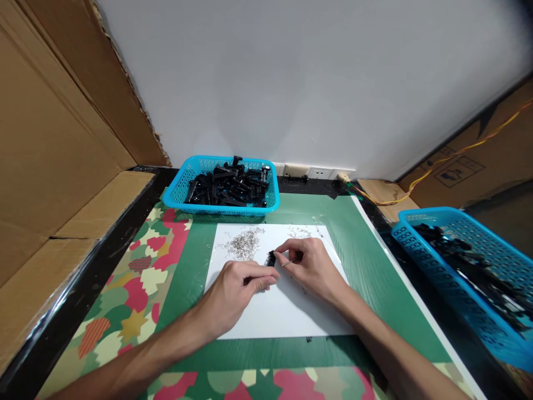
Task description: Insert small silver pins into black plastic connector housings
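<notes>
Over a white sheet (266, 322), my left hand (245, 283) is closed, thumb and fingers pinching a small black plastic part (271, 259). Its lower end is hidden by those fingers. My right hand (310, 264) is closed too, its fingertips touching the top of the part. A thin silvery metal piece (286, 263) shows at the right fingers; its exact kind is too small to tell. Beyond the left hand lies a pile of tiny metal pieces (245, 243), like small pins or springs. A thinner scatter of similar metal pieces (298, 230) lies behind the right hand.
A blue basket (220, 210) at the back holds many black plastic parts. Another blue basket (452, 278) with longer black parts stands at right. Cardboard (54, 111) rises at left. Wall sockets (320, 173) and a yellow-red cable (416, 186) are behind.
</notes>
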Demonstrator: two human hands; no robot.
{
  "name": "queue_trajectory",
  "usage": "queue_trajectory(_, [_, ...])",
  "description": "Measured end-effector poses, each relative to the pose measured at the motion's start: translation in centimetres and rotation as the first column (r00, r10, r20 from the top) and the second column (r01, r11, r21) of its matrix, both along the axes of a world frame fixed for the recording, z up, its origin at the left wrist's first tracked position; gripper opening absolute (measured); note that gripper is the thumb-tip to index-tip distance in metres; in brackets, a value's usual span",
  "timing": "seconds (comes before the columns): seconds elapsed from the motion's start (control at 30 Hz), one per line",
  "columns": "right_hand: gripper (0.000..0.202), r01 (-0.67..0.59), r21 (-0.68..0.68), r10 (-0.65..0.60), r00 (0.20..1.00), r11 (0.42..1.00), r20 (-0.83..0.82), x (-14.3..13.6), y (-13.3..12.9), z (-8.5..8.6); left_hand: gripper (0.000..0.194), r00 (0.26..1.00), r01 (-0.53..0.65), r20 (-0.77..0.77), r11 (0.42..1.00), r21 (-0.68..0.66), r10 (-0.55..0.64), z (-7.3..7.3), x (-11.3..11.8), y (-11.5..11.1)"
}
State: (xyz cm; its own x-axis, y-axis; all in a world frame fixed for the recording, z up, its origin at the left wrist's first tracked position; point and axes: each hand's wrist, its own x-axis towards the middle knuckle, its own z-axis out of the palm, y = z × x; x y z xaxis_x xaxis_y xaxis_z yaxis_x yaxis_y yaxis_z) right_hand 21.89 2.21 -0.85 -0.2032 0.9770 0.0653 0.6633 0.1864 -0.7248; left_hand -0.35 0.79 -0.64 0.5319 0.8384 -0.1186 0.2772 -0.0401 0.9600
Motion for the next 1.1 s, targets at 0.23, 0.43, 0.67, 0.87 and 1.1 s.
queue_trajectory(0.23, [0.022,-0.089,-0.006,0.089,0.995,0.996,-0.042,0.9,0.4,1.5,0.029,1.0,-0.01,-0.02,1.0,0.011,0.01,-0.2,-0.1,0.1])
queue_trajectory(0.43, [0.032,-0.018,-0.026,0.006,0.919,0.999,-0.395,0.7,1.0,0.9,0.029,0.999,0.01,-0.035,0.999,0.041,-0.008,0.0,-0.1,0.0])
queue_trajectory(0.67, [0.03,-0.024,-0.085,-0.042,0.722,0.996,-0.69,-1.9,0.6,-0.3,0.032,0.994,0.073,-0.089,0.991,0.11,-0.064,0.5,-0.2,0.1])
queue_trajectory(0.87, [0.029,-0.031,-0.095,-0.045,0.712,0.995,-0.701,-2.7,0.5,-1.1,0.034,0.99,0.1,-0.109,0.988,0.119,-0.087,0.6,-0.2,0.1])
queue_trajectory(1.1, [0.03,-0.047,-0.077,-0.02,0.724,0.996,-0.689,-2.8,0.4,-1.0,0.032,0.99,0.105,-0.11,0.987,0.121,-0.091,0.4,-0.2,0.1])
